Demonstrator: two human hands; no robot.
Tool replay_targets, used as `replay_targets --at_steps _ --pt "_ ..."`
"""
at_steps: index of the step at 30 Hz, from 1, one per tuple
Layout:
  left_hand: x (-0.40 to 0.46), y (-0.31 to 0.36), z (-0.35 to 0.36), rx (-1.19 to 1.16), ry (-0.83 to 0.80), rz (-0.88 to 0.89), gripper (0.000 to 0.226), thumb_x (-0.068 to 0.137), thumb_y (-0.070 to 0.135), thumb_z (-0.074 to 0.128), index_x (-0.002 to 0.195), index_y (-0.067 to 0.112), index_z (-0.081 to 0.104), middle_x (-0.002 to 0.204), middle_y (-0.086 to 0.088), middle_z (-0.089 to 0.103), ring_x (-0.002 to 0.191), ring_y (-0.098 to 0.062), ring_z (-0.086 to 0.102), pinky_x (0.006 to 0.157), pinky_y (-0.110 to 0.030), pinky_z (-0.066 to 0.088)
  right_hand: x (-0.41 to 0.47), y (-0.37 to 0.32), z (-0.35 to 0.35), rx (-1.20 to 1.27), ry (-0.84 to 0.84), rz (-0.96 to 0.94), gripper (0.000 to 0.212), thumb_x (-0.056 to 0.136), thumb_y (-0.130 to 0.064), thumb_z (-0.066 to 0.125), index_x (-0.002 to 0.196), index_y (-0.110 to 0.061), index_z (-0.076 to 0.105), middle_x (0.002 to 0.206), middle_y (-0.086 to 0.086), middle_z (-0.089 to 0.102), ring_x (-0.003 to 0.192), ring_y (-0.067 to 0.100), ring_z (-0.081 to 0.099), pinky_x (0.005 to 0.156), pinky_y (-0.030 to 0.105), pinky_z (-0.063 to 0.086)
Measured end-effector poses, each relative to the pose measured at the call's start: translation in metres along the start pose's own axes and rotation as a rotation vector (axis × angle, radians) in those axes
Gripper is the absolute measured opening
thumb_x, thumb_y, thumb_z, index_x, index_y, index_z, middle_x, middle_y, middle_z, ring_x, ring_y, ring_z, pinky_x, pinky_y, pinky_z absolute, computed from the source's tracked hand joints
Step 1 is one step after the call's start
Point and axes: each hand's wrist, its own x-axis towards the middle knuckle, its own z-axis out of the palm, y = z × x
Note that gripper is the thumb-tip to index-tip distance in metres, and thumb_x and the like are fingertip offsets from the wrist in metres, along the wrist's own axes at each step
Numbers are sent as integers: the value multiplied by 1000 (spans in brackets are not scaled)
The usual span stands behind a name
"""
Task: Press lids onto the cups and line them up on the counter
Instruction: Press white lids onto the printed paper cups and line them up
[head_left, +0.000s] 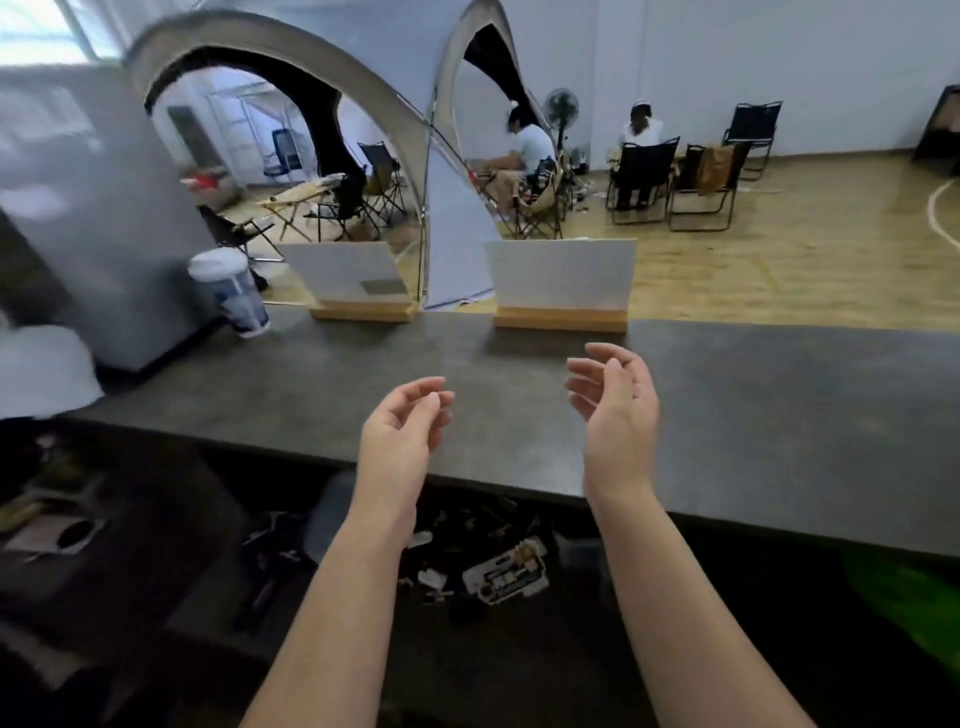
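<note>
While both forearms reach over the dark grey counter (753, 415), left hand (402, 431) and right hand (615, 410) hover apart, palms facing, fingers loosely curled, holding nothing. One lidded cup (231, 293), white with blue print, stands at far left of the counter, well apart from both hands. Two card stands (561, 286) with wooden bases sit along the back edge.
</note>
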Motion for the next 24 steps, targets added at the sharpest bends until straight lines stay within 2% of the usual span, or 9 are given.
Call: replay_targets --at_steps 6,10,13,16,19,22,24 --pt "39 15 -143 30 169 -17 20 101 12 52 102 22 70 102 0 73 90 -9 65 77 -20 49 -44 38 135 17 -169 83 27 105 -14 36 99 -16 62 88 4 68 81 18 61 79 35 50" --pt "75 17 -205 7 263 -41 20 101 14 52 103 23 71 103 0 74 89 -7 65 74 -20 48 -52 58 197 4 -254 108 27 104 -14 36 98 -15 63 89 5 68 79 17 61 78 34 50" --pt "110 16 -232 -7 295 -66 21 101 15 52 101 24 71 100 2 73 87 -8 65 77 -23 48 -47 76 238 -1 -304 143 27 104 -15 36 98 -14 63 91 7 68 78 17 60 77 33 50" --pt "155 17 -249 23 276 -67 20 101 12 52 98 22 68 97 0 71 81 -9 62 72 -21 47 -32 97 281 -6 -346 155 28 104 -16 36 97 -16 63 95 10 69 81 17 60 77 32 49" --pt "210 24 -261 97 264 -41 16 101 13 51 104 17 66 96 0 68 80 -10 58 71 -21 46 -9 120 330 -26 -368 140 29 104 -17 35 93 -20 62 100 11 70 84 17 60 77 31 48" --pt "276 27 -271 137 281 -46 13 101 19 51 105 18 64 97 0 66 81 -11 56 72 -23 45 23 151 383 -69 -384 141 30 105 -19 33 94 -22 61 98 9 69 94 22 62 85 35 49" --pt "322 25 -273 117 309 -76 18 102 29 47 100 19 63 97 0 66 84 -15 57 74 -27 44 46 175 416 -144 -402 129 29 105 -24 31 104 -22 60 102 4 66 101 21 61 98 40 48"
